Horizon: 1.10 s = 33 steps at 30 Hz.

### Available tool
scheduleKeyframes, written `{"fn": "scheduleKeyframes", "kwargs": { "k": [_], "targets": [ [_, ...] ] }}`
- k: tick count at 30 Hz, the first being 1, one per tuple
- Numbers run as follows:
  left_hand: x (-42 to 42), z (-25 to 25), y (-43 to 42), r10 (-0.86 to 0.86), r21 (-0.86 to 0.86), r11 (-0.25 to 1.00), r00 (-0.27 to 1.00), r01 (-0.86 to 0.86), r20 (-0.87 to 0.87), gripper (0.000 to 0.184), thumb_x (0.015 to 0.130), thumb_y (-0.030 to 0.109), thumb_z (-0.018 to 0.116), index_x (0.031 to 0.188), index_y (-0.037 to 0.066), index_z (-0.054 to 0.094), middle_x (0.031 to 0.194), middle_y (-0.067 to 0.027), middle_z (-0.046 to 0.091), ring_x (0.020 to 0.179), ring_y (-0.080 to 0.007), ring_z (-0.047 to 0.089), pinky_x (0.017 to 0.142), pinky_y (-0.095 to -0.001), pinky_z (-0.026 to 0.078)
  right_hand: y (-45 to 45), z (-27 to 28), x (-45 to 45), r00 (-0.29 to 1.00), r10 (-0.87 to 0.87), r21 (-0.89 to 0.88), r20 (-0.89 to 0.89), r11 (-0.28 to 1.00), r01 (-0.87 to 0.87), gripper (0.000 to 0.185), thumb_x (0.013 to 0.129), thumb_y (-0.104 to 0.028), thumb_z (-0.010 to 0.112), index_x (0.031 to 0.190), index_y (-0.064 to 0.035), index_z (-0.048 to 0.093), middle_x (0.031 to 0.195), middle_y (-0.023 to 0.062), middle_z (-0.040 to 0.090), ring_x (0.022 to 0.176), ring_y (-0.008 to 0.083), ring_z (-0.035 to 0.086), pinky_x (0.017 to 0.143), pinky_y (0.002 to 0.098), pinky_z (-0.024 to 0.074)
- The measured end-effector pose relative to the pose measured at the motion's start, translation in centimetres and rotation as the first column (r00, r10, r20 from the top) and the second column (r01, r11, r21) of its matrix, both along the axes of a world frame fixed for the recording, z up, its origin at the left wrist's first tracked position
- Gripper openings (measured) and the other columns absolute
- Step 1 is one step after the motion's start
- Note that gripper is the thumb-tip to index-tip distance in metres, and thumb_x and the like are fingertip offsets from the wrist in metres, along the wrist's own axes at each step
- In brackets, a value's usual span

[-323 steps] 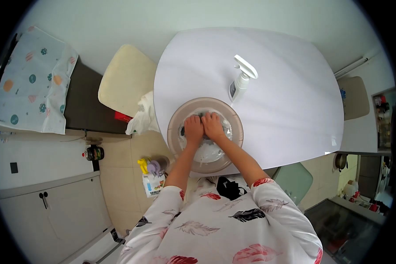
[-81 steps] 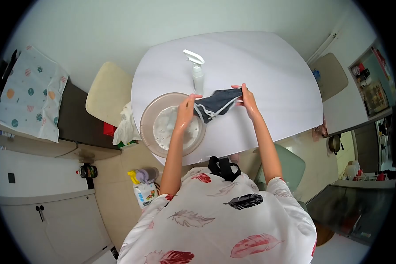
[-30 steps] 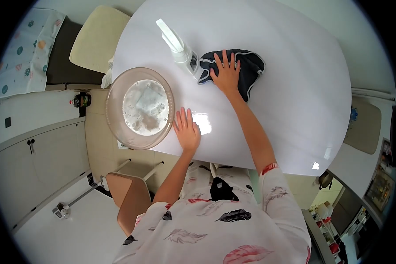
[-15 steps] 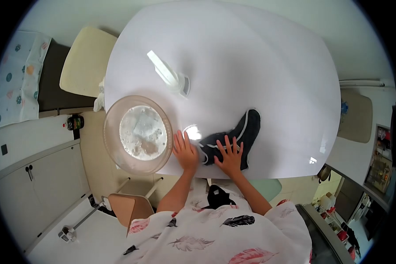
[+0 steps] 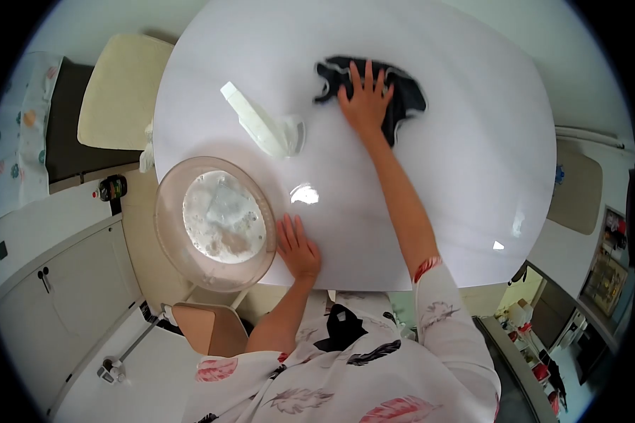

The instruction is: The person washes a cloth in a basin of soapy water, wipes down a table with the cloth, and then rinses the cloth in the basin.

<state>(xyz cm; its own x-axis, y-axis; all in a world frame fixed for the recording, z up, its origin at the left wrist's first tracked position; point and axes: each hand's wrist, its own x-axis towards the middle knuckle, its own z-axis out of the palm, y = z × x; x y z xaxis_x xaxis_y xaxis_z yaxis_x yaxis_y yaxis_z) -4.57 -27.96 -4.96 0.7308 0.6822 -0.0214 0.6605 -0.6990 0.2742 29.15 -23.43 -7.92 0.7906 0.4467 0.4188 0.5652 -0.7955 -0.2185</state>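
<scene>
On the left side of my view I see a cream chair (image 5: 123, 92) with a bit of white bag (image 5: 147, 155) by it. A cloth cover (image 5: 14, 134) with colored shapes hangs over a dark brown cabinet (image 5: 85, 154). Below is a dark bottle (image 5: 111, 187) with a red cap. Lower down, a pale cupboard (image 5: 70, 296) has two black handles (image 5: 44, 279). Near me is a brown chair (image 5: 208, 330). On the right I see a beige chair (image 5: 577, 194), a small blue thing (image 5: 559, 174) and white pipes (image 5: 593, 137) along the wall.
</scene>
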Motion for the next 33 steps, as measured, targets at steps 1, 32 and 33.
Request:
{"fn": "scheduleKeyframes", "kwargs": {
  "k": [1, 32, 33],
  "targets": [
    [0.0, 0.0, 0.0, 0.001, -0.003, 1.0, 1.0, -0.001, -0.005, 0.06, 0.079, 0.013, 0.04, 0.137, 0.01, 0.029, 0.144, -0.0103, 0.023, 0.132, -0.0314, 0.022, 0.099, -0.0478, 0.024, 1.0, -0.2, 1.4, 1.0, 0.001, -0.016, 0.018, 1.0, -0.001, 0.056, 0.078, -0.04, 0.052, 0.131, -0.024, 0.04, 0.139, 0.0079, 0.03, 0.126, 0.0358, 0.027, 0.099, 0.0584, 0.0205],
    [-0.1, -0.9, 0.0, 0.021, 0.011, 1.0, 0.999, -0.022, 0.036, 0.062, 0.076, 0.014, 0.041, 0.137, 0.012, 0.03, 0.145, -0.0064, 0.022, 0.133, -0.0294, 0.022, 0.098, -0.0488, 0.025, -2.6, 3.4, -16.4, 0.856, 0.415, 0.081, -0.308, 0.908, -0.411, 0.062, 0.068, -0.027, 0.06, 0.127, -0.0199, 0.044, 0.14, 0.0056, 0.031, 0.128, 0.0331, 0.028, 0.101, 0.0549, 0.0199],
    [-0.1, -0.9, 0.0, 0.021, 0.01, 1.0, 0.999, -0.022, 0.033, 0.062, 0.076, 0.014, 0.041, 0.137, 0.012, 0.03, 0.145, -0.0064, 0.022, 0.133, -0.0294, 0.022, 0.098, -0.0488, 0.025, -1.6, 3.1, -15.7, 0.855, 0.438, 0.114, -0.277, 0.899, -0.423, 0.06, 0.068, -0.026, 0.06, 0.126, -0.0195, 0.046, 0.14, 0.0057, 0.032, 0.127, 0.033, 0.028, 0.101, 0.0549, 0.0204]
  ]
}}
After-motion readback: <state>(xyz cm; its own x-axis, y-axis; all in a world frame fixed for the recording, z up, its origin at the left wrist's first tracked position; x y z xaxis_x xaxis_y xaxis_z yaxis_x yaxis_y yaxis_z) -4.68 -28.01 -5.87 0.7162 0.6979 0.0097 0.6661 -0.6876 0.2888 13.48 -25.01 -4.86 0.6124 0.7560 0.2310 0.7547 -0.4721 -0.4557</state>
